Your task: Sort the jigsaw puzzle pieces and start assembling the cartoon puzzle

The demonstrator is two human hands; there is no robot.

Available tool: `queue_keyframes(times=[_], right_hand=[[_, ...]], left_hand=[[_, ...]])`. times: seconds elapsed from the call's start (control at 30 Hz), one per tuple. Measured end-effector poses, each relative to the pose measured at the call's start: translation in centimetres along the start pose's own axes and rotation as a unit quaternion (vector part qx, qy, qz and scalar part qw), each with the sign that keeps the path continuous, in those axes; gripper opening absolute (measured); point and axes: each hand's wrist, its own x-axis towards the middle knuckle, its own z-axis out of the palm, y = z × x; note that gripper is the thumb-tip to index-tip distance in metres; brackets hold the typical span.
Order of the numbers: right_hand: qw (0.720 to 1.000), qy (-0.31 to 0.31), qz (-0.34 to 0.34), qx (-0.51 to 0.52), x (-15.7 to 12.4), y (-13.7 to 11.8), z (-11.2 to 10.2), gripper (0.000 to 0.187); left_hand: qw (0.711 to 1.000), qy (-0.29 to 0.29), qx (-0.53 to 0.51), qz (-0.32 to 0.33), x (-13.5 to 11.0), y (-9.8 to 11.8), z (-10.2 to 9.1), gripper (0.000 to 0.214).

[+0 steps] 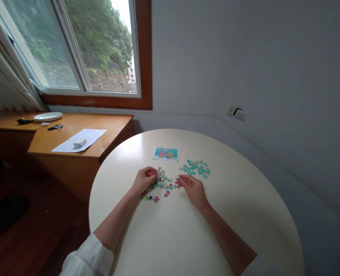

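Note:
A heap of mixed-colour puzzle pieces (161, 182) lies on the round cream table (244, 199). My left hand (144, 179) rests at the heap's left edge with fingers curled in a pinch on something too small to name. My right hand (193, 188) lies at the heap's right side, thumb and fingers pinched on a small puzzle piece (177, 178). A separate cluster of teal pieces (196, 168) lies just beyond my right hand. A small reference picture card (165, 153) sits further back on the table.
A wooden desk (72, 153) stands left of the table, bearing a sheet of paper (79, 140), a white plate (48, 116) and small dark items. A window is behind it. A wall socket (238, 113) sits on the right wall. Dark wooden floor lies to the left.

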Motion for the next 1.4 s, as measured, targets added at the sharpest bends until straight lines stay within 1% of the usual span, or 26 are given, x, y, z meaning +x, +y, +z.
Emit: queue_keyframes(times=[0.2, 0.4, 0.63, 0.7, 0.77, 0.83, 0.87, 0.9, 0.97, 1.03, 1.1, 1.17, 1.23, 1.4], right_hand=[[1.0, 0.014, -0.011, -0.006, 0.0, 0.1, -0.1, 0.041], [1.0, 0.015, -0.009, -0.012, 0.2, 0.4, -0.3, 0.034], [0.999, 0.023, -0.002, -0.024, 0.1, 0.0, -0.3, 0.037], [0.999, 0.029, -0.004, -0.025, 0.1, -0.2, -0.2, 0.037], [0.999, 0.035, -0.006, -0.017, 0.2, -0.2, -0.3, 0.037], [0.999, 0.042, -0.007, -0.009, 0.3, -0.2, -0.3, 0.038], [0.999, 0.047, -0.007, -0.008, 0.4, -0.1, -0.4, 0.039], [0.999, 0.053, -0.008, -0.009, 0.5, -0.1, -0.5, 0.04], [0.998, 0.065, -0.011, -0.017, 0.7, 0.0, -0.7, 0.041], [0.997, 0.074, -0.014, -0.024, 0.9, 0.1, -0.9, 0.042], [0.997, 0.08, -0.011, -0.021, 1.0, 0.2, -1.1, 0.042], [0.997, 0.082, -0.001, -0.009, 1.1, 0.3, -1.1, 0.039], [0.997, 0.08, 0.008, 0.006, 1.2, 0.4, -1.1, 0.038], [0.997, 0.072, 0.022, 0.033, 1.2, 0.6, -1.1, 0.038]], left_hand=[[1.0, -0.003, -0.001, -0.007, -0.1, 0.1, 0.0, 0.017], [1.0, -0.017, -0.006, 0.008, -0.1, -0.2, 0.0, 0.011], [0.999, -0.023, 0.01, 0.023, 0.1, -0.5, -0.1, 0.011], [0.998, -0.02, 0.037, 0.04, 0.0, -0.6, -0.2, 0.01], [0.993, -0.002, 0.088, 0.082, -0.2, -0.5, -0.2, 0.009], [0.98, 0.011, 0.146, 0.138, -0.7, -0.1, 0.0, 0.01], [0.971, 0.003, 0.171, 0.165, -0.9, 0.2, 0.3, 0.011], [0.964, -0.022, 0.19, 0.186, -1.3, 0.5, 0.6, 0.013], [0.941, -0.105, 0.228, 0.225, -2.1, 1.0, 1.5, 0.018], [0.907, -0.188, 0.277, 0.255, -2.9, 1.4, 2.5, 0.029], [0.871, -0.259, 0.315, 0.273, -3.6, 1.5, 3.3, 0.036], [0.841, -0.302, 0.35, 0.28, -3.9, 1.4, 3.8, 0.038], [0.828, -0.304, 0.376, 0.284, -3.9, 1.2, 3.9, 0.035], [0.833, -0.24, 0.405, 0.29, -3.0, 1.0, 3.2, 0.024]])
